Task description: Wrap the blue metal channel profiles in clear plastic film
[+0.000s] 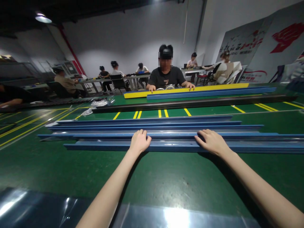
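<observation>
Several long blue channel strips (99, 147) lie side by side across the green table. My left hand (140, 141) rests over the nearest strip, its fingers curled across the strip and the thumb pointing right. Farther right, my right hand (211, 141) bends over the same strip, thumb and fingertips against it. Both hands look closed on the strip's sides; the fingertips on the far side are partly hidden. Behind it, more blue strips (152, 119) sit close together, their ends staggered.
A long black strip (171, 104) lies beyond the blue ones. Across the table a person (167, 74) has both hands on a yellow strip (137, 94). Clear plastic wrapping (101, 103) lies left of them. Shiny sheeting (142, 218) covers the near edge. Other people sit behind.
</observation>
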`<state>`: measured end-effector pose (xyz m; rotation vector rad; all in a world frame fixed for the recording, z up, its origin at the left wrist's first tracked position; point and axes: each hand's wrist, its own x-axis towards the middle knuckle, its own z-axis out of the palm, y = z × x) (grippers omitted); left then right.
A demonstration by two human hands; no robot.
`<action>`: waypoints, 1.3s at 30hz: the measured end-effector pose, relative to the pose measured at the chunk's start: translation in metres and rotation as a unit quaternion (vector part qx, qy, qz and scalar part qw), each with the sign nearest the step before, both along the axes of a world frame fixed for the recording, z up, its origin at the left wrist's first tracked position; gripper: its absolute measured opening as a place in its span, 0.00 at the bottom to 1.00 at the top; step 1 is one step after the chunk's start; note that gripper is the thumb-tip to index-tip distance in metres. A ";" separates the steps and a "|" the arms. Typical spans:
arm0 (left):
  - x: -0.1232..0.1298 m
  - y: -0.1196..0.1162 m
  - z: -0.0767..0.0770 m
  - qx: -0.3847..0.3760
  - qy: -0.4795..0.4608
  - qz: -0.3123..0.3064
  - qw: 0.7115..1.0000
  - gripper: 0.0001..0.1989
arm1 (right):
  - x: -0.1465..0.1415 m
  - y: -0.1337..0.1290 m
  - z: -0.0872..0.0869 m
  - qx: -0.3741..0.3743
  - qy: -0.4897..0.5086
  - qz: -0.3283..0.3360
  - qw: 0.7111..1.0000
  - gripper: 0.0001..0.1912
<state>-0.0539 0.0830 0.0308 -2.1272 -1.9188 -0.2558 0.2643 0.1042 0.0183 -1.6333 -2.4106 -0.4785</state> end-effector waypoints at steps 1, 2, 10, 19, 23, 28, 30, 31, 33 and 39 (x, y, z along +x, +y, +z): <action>0.000 0.002 0.003 -0.009 0.002 -0.007 1.000 0.16 | 0.000 0.001 0.002 -0.004 -0.004 -0.001 1.000 0.23; 0.000 0.006 0.005 -0.012 0.005 -0.011 1.000 0.18 | 0.000 0.002 0.004 -0.006 -0.008 -0.002 1.000 0.23; 0.009 0.069 0.018 0.000 -0.015 -0.065 0.998 0.18 | -0.018 0.054 0.025 0.048 0.042 0.026 0.998 0.15; 0.018 0.130 0.005 -0.172 -0.069 -0.077 0.980 0.38 | -0.048 0.125 -0.002 -0.130 0.133 0.074 0.980 0.30; 0.015 0.129 0.000 -0.148 -0.067 -0.076 0.984 0.41 | -0.049 0.131 -0.002 -0.135 0.107 0.066 0.983 0.33; 0.010 0.123 0.002 -0.113 -0.059 -0.091 0.988 0.42 | -0.046 0.119 0.003 -0.094 0.112 0.095 0.985 0.34; 0.009 0.122 0.006 -0.100 -0.051 -0.099 0.989 0.42 | -0.046 0.114 0.006 -0.063 0.097 0.105 0.988 0.34; 0.009 0.121 0.009 -0.095 -0.046 -0.103 0.989 0.43 | -0.046 0.112 0.007 -0.048 0.084 0.107 0.989 0.34; 0.009 0.119 0.016 -0.096 -0.035 -0.108 0.989 0.44 | -0.046 0.107 0.012 -0.024 0.051 0.107 0.993 0.35; 0.007 0.111 0.047 -0.086 -0.006 -0.113 0.990 0.45 | -0.049 0.098 0.039 0.034 -0.034 0.100 0.994 0.36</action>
